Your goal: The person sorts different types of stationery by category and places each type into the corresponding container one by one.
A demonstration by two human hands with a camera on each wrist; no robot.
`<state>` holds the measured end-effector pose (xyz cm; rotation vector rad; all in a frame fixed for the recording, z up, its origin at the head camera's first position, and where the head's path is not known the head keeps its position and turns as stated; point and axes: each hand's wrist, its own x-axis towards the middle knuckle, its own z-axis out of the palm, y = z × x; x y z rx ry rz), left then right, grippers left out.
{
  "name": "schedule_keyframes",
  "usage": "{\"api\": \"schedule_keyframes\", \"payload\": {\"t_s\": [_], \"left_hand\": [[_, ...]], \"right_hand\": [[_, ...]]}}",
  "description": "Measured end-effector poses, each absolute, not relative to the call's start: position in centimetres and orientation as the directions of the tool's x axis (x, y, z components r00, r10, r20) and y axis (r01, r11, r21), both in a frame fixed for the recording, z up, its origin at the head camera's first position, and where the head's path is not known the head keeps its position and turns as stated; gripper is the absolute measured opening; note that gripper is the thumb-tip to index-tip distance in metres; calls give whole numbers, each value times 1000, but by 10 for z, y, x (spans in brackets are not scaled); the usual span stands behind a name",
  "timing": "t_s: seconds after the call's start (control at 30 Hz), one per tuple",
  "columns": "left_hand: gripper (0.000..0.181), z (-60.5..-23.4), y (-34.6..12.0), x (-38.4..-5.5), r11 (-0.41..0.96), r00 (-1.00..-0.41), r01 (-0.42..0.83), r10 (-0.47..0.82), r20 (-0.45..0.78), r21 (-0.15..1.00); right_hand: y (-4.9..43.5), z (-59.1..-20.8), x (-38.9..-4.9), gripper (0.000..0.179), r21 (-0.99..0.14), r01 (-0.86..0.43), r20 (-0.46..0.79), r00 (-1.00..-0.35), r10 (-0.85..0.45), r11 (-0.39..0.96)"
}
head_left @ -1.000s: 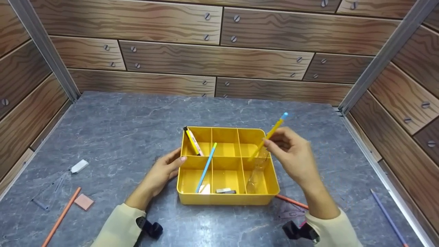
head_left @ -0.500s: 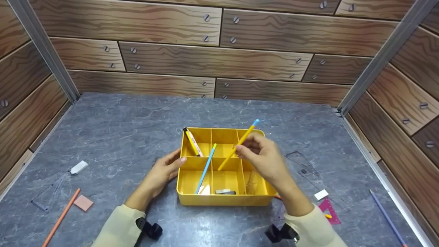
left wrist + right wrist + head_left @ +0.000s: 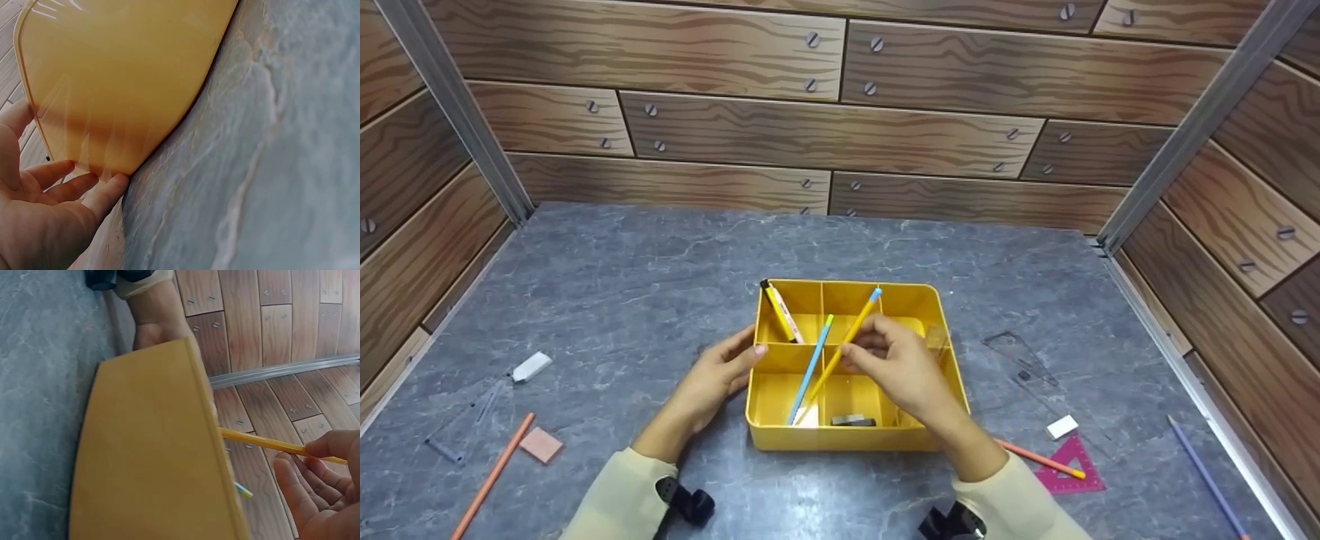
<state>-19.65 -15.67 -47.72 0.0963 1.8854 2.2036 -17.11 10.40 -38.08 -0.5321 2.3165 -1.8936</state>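
A yellow divided box (image 3: 847, 439) stands mid-table. My left hand (image 3: 714, 382) holds its left wall, thumb at the rim and fingertips on the outside (image 3: 107, 197). Over the box, my right hand (image 3: 904, 367) pinches a yellow pencil (image 3: 861, 319) with a blue end; it slants down into the front left compartment. A blue pencil (image 3: 810, 371) leans there beside it, above a white piece (image 3: 808, 416). White and dark grey erasers (image 3: 853, 421) lie in the front middle compartment. A yellow-and-black marker (image 3: 778, 311) and a pale pink pen (image 3: 790, 315) lean in the back left one.
On the left lie a white tag-like piece (image 3: 532, 367), an orange pencil (image 3: 495, 476) and a pink block (image 3: 541, 445). To the right are a pink set square (image 3: 1072, 480), an orange pencil (image 3: 1027, 453), a white eraser (image 3: 1063, 427) and a purple pencil (image 3: 1207, 476).
My right hand has carried the yellow pencil leftward across the box, from its right side, and lowered its tip into the front left compartment. The left hand stays at the box wall.
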Motion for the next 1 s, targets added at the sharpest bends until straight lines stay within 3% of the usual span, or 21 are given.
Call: {"api": "schedule_keyframes", "payload": {"t_s": [0.47,1.0], "left_hand": [[71,-476,-158,-197,-141,-964,-136,248,-98,981],[71,-478,-157,-197,-141,-967,-135,234,-100,981]], "right_hand": [[92,-402,-177,11,-945,-126,11,-934,-357,302],[86,-404,-177,13,-821,-149,12,-970,-244,551]]}}
